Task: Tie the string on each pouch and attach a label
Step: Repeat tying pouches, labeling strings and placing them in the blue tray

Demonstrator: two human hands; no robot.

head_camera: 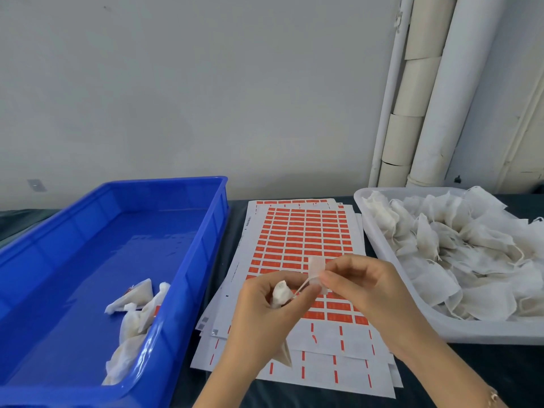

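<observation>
My left hand (266, 313) grips a small white pouch (280, 294) by its gathered neck; the pouch's lower corner pokes out below the palm. A thin string (303, 287) runs from the neck up to my right hand (360, 285), whose thumb and fingers pinch the string's end together with a pale label (317, 270). Both hands hover above a stack of label sheets (303, 237) printed with rows of orange stickers.
A blue bin (97, 245) on the left holds several finished pouches (135, 313) in its near right corner. A white tray (379, 242) on the right is heaped with untied pouches (459, 248). Wall and pipes (426, 92) stand behind the dark table.
</observation>
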